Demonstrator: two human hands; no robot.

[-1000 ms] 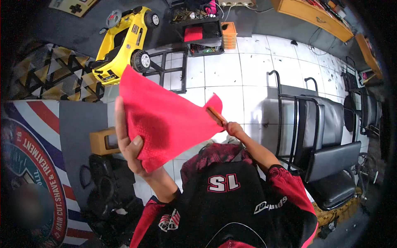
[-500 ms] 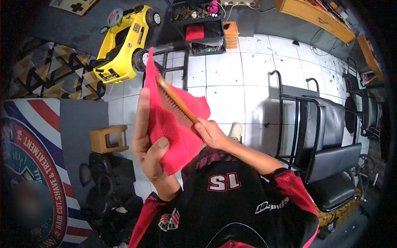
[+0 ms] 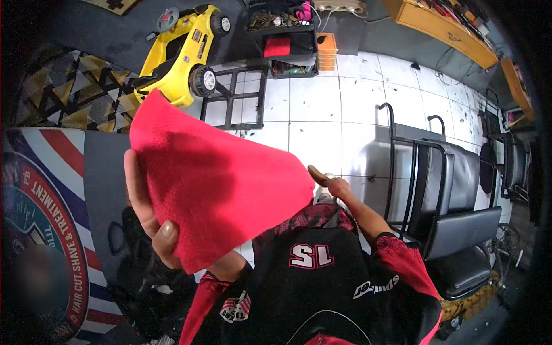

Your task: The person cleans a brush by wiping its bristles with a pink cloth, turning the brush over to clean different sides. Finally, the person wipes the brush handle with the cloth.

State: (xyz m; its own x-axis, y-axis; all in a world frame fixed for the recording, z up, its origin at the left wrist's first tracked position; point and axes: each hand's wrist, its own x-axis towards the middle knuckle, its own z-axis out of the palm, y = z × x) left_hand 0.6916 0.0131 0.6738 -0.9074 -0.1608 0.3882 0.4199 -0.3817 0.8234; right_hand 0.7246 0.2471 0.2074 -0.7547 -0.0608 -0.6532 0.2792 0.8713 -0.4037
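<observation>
My left hand [image 3: 160, 241] grips a bright pink-red cloth [image 3: 230, 184] by its lower left edge, thumb in front and the other fingers partly behind it. The cloth is spread out flat and slanting, its right corner reaching close to my other hand. Closed around a wooden-backed brush [image 3: 318, 175], my right hand [image 3: 338, 187] is beside that corner, over my lap. Only a short brown end of the brush shows; its bristles are hidden.
A yellow toy car [image 3: 178, 54] stands at upper left, near a black shelf cart [image 3: 290, 49] and a black metal frame [image 3: 233, 98] on white tiles. At right are black padded chairs [image 3: 454, 178]. A round barber sign [image 3: 63, 230] is at left.
My right hand with the brush has moved right and down, away from the cloth's middle. My left hand has moved left and lower, and the cloth is now spread wider.
</observation>
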